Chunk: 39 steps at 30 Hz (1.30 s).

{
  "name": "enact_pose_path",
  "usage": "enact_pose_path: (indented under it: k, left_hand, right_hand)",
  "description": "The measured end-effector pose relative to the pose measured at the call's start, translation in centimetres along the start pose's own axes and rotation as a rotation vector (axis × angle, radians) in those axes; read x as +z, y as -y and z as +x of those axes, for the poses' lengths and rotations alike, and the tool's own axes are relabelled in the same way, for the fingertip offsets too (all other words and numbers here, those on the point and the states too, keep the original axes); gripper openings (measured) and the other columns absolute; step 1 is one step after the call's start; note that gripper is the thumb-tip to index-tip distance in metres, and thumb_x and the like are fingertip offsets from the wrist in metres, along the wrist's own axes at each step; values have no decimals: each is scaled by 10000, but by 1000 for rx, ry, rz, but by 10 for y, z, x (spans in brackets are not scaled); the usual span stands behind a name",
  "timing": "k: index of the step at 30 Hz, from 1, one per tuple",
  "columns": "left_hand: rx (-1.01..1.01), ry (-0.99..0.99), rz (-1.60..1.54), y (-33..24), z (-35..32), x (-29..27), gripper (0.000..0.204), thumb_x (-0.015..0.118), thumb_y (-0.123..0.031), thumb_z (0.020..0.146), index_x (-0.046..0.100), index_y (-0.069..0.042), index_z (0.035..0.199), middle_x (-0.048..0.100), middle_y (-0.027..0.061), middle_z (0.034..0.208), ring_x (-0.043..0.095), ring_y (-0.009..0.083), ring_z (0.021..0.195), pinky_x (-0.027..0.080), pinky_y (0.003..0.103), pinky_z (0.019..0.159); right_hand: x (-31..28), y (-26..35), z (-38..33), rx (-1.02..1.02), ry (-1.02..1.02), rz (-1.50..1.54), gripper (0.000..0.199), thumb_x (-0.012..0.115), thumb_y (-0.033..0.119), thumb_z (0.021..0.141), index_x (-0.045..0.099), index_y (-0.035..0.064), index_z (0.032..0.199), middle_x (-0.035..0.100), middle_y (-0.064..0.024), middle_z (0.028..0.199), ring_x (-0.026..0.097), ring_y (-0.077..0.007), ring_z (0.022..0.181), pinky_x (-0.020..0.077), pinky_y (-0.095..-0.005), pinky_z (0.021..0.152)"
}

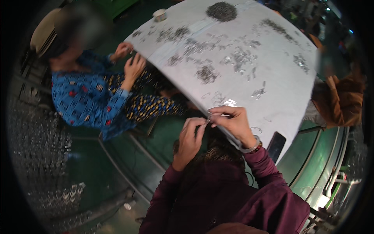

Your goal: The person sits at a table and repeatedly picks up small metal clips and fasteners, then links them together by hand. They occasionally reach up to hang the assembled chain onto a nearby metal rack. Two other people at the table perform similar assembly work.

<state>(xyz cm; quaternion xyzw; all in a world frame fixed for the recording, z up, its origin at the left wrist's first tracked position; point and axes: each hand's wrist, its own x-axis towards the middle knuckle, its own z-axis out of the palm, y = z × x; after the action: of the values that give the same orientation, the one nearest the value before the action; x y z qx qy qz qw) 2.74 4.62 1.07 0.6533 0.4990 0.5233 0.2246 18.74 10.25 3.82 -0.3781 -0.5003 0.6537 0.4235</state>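
My left hand [189,140] and my right hand [234,124] meet at the near edge of the white table [284,89]. Thumb and fingers of both are pinched around one small silvery metal piece [209,118], too small to make out its exact kind. A few bent wire-like metal pieces [219,96] lie on the tabletop just beyond my fingers. Farther in are a brownish cluster of small metal parts [207,74] and a loose spread of shiny clip-like pieces [239,58]. A bracelet circles my right wrist.
A dark phone [276,146] lies at the table's right near edge. At the far side are a heaped dark pile of small parts [221,11] and a paper cup [159,15]. One person in blue [87,93] sits left, another in brown [339,101] right.
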Motion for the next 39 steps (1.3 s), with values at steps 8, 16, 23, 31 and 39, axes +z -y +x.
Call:
enact_pose_path:
  k: [8, 16, 23, 31, 39]
  left_hand:
    - [-18, -25, 24, 19, -19, -5, 240, 627, 36, 810, 533, -5, 1027, 610, 150, 1041, 579, 301, 981, 475, 355, 826]
    - [-41, 39, 381, 132, 97, 24, 123, 589, -37, 830, 669, 36, 889, 658, 191, 863, 629, 301, 842, 489, 375, 725]
    - [95, 404, 790, 163, 123, 68, 108, 508, 13, 815, 539, 54, 911, 562, 243, 902, 543, 385, 876, 458, 442, 779]
    - [40, 320, 757, 168, 146, 45, 147, 476, 25, 824, 521, 55, 961, 565, 259, 907, 545, 418, 859, 449, 480, 783]
    - [-456, 153, -118, 89, 118, 7, 119, 587, -54, 876, 613, 43, 941, 647, 109, 895, 610, 137, 796, 494, 265, 706]
  right_hand:
    - [19, -30, -3, -26, -77, 206, 178, 635, -94, 768, 651, -85, 944, 667, -131, 797, 644, -168, 657, 531, -257, 632]
    - [11, -42, 0, 28, 79, 251, 204, 599, -78, 802, 654, -45, 995, 666, -96, 858, 636, -136, 762, 550, -274, 666]
    - [-7, -34, 0, 29, 24, 318, 222, 612, -52, 807, 659, -35, 1024, 676, -97, 890, 631, -117, 772, 540, -247, 676]
    - [-1, -37, -2, 8, 71, 283, 215, 619, -41, 804, 661, -38, 1015, 672, -88, 874, 621, -108, 748, 541, -245, 666]
    - [14, -41, -6, -2, 79, 252, 203, 607, -46, 820, 659, -49, 1016, 660, -91, 857, 623, -123, 754, 529, -250, 674]
